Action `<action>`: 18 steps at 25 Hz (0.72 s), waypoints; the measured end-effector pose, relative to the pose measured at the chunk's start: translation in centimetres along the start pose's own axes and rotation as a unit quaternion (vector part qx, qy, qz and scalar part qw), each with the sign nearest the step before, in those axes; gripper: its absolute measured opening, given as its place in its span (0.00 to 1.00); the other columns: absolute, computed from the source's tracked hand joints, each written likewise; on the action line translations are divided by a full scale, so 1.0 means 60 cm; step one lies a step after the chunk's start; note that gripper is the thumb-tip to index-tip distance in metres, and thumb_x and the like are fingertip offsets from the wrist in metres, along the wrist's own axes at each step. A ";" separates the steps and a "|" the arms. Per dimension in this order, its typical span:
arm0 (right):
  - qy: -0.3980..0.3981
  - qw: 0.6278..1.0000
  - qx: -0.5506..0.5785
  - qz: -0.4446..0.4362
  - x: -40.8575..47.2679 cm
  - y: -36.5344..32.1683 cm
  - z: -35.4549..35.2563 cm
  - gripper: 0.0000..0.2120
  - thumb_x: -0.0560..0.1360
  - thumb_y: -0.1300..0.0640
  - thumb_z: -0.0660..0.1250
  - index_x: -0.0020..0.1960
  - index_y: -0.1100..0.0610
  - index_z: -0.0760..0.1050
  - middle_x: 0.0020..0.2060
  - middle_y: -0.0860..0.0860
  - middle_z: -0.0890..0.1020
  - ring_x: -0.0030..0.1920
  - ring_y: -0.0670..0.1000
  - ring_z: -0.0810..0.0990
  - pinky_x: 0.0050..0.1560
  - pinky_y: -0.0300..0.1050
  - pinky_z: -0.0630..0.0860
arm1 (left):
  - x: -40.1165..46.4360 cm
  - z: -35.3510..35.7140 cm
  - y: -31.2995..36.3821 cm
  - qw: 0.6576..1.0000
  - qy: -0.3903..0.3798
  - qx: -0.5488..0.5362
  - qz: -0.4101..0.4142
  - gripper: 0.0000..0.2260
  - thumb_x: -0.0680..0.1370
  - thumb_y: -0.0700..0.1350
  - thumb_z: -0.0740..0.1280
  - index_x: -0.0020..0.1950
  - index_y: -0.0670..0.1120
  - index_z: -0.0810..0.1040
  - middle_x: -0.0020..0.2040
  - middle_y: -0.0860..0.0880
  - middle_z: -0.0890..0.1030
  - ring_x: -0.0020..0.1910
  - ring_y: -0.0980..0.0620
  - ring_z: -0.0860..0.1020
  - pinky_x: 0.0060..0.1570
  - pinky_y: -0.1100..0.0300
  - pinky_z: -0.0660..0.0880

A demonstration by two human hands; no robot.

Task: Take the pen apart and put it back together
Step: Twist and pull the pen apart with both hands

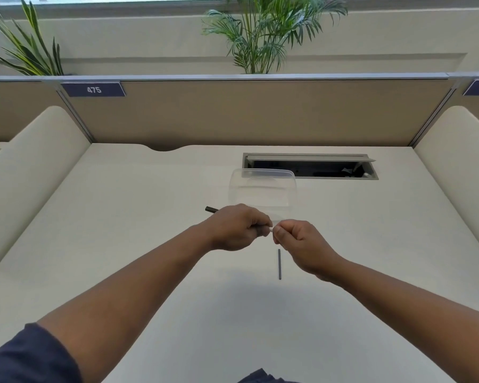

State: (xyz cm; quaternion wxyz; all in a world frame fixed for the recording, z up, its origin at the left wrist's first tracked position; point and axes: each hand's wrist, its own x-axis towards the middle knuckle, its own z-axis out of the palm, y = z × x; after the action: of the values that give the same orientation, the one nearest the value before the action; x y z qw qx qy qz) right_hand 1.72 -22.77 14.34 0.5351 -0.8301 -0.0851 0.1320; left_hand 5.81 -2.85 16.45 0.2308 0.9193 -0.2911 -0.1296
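Your left hand [234,226] is curled around the dark pen [211,209], held above the desk [122,230]; its far end sticks out left of your fist. Your right hand [299,243] is curled too, fingertips pinching a small white piece [270,229] at the pen's right end. A thin grey rod [279,264] lies on the desk, just near of your hands. A clear plastic tub [262,189] sits just beyond them.
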 end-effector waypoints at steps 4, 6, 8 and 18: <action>0.034 0.983 -0.121 -0.137 0.005 0.013 0.004 0.17 0.81 0.59 0.61 0.33 0.51 0.70 0.25 0.43 0.67 0.29 0.45 0.66 0.31 0.40 0.63 | 0.005 -0.020 0.005 0.991 -0.076 -0.096 -0.047 0.10 0.82 0.46 0.64 0.43 0.53 0.80 0.38 0.62 0.79 0.40 0.65 0.75 0.43 0.62 0.71; 0.054 0.942 -0.223 -0.245 0.012 0.024 -0.009 0.14 0.80 0.58 0.60 0.36 0.51 0.73 0.28 0.44 0.70 0.31 0.46 0.67 0.33 0.44 0.66 | 0.011 -0.027 0.014 0.987 -0.101 -0.114 -0.045 0.09 0.82 0.45 0.65 0.44 0.49 0.81 0.38 0.56 0.79 0.38 0.59 0.73 0.42 0.60 0.71; 0.041 0.855 -0.366 -0.364 0.024 0.034 -0.026 0.10 0.79 0.59 0.62 0.39 0.57 0.75 0.31 0.50 0.74 0.32 0.52 0.70 0.34 0.46 0.69 | 0.011 -0.031 0.016 0.981 -0.124 -0.135 -0.060 0.09 0.82 0.44 0.65 0.44 0.47 0.82 0.40 0.53 0.79 0.40 0.56 0.74 0.44 0.59 0.72; -0.114 0.940 0.255 0.194 0.007 0.013 -0.009 0.14 0.82 0.56 0.59 0.40 0.57 0.75 0.31 0.52 0.74 0.30 0.49 0.66 0.30 0.43 0.62 | -0.002 0.029 -0.006 0.999 0.021 0.017 0.017 0.08 0.82 0.46 0.63 0.47 0.48 0.80 0.40 0.54 0.80 0.42 0.51 0.76 0.44 0.51 0.76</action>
State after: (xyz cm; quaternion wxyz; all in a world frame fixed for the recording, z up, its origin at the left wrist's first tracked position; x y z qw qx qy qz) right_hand 2.31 -23.43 13.79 0.6799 -0.6453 0.0541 0.3442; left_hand 5.26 -3.10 14.78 0.2235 0.9204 -0.3044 -0.1012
